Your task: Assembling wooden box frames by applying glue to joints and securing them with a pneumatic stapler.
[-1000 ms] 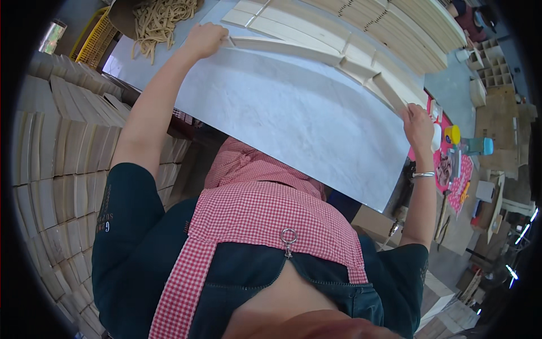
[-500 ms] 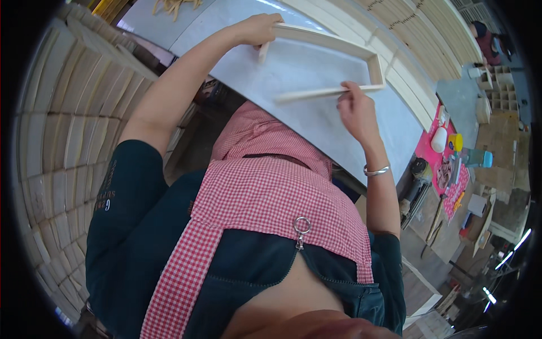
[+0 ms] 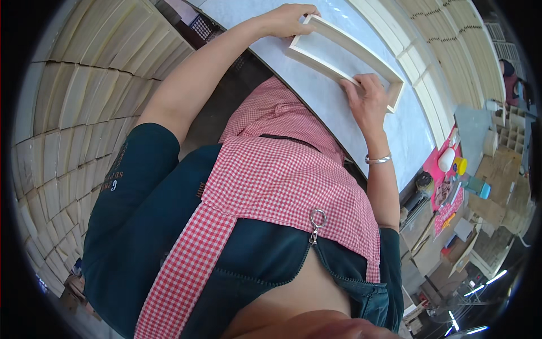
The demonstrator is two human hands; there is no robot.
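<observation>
A pale wooden rectangular frame [image 3: 322,65] rests on the light grey tabletop [image 3: 316,90], its four thin sides making a narrow box outline. My left hand [image 3: 289,20] grips its short left end, thumb and fingers closed around the wood near the far corner. On the near long side, close to the right end, my right hand [image 3: 368,97] is closed with thumb in front and fingers over the upper edge. The near side meets the left end at the corner; my right hand covers part of its other end.
Long pale wooden strips [image 3: 420,76] lie beyond the frame, with stacked wooden pieces [image 3: 451,39] behind them. Tall stacks of wooden boards [image 3: 84,85] rise on my left. At right are a white bottle [image 3: 446,160], a yellow-lidded container [image 3: 460,166] and a blue-green bottle [image 3: 477,186].
My right hand has swung the near strip from a slant up against the left end, so the outline is now four-sided. My left hand stays on the left end.
</observation>
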